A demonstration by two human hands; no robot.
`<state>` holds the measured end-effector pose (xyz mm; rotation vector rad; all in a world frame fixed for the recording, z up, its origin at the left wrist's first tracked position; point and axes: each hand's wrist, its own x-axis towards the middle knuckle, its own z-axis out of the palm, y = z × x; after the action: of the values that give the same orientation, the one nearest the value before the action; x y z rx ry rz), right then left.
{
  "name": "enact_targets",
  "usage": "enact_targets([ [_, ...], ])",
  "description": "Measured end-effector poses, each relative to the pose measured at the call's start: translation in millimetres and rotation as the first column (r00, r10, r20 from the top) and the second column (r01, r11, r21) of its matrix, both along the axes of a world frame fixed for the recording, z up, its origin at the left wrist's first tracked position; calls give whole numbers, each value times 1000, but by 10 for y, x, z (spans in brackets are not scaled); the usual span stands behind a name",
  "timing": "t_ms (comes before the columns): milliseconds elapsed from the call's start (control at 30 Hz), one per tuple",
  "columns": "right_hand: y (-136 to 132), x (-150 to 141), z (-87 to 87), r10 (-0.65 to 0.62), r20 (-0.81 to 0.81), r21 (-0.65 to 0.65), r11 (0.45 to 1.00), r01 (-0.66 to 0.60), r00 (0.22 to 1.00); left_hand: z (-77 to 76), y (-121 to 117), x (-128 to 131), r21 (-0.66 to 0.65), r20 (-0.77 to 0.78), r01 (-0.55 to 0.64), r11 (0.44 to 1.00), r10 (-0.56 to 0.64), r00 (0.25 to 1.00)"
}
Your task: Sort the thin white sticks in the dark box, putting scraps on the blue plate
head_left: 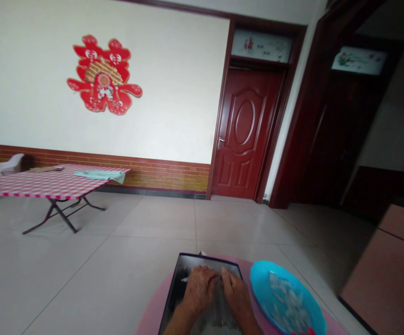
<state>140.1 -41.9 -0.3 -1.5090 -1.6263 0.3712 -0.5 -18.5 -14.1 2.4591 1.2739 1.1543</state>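
My left hand [201, 287] is over a shallow dark-edged box [208, 259], fingers curled inward. Close beside it, my right hand [235, 292] has its thumb and fingers pressed together. The fingertips of both hands nearly meet around something small and greyish, too blurred to name. Under and between the hands lie thin, clear or grey strip-like pieces [218, 309] in the box. Dark slender pieces [181, 291] fill its left side. To the right, a bright blue plastic basin [259, 274] holds many small clear-wrapped pieces [288, 300] and something red at its near edge.
Box and basin stand on a round pink table [155, 309]. A folding table with a checked pink cloth [58, 181] stands at the left, a white chair [9, 164] behind it. A brownish cabinet [390, 274] is at right. A red door [245, 130] is shut in the far wall.
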Motion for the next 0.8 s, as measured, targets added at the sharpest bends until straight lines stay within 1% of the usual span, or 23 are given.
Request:
enact_targets([
  [267, 12, 14, 5, 23, 14, 44, 999, -24, 1000, 103, -44, -14, -25, 14, -8, 1000, 8, 1000],
  [467, 11, 5, -19, -1, -6, 15, 1000, 1, 1000, 115, -60, -3, -51, -1, -4, 999, 4, 1000],
  [633, 6, 16, -32, 6, 33, 83, 997, -9, 999, 95, -48, 1, -42, -16, -2, 999, 2, 1000],
  [800, 46, 35, -112, -24, 147, 86, 996, 11, 989, -2, -27, 18, 50, -22, -5, 999, 6, 1000],
])
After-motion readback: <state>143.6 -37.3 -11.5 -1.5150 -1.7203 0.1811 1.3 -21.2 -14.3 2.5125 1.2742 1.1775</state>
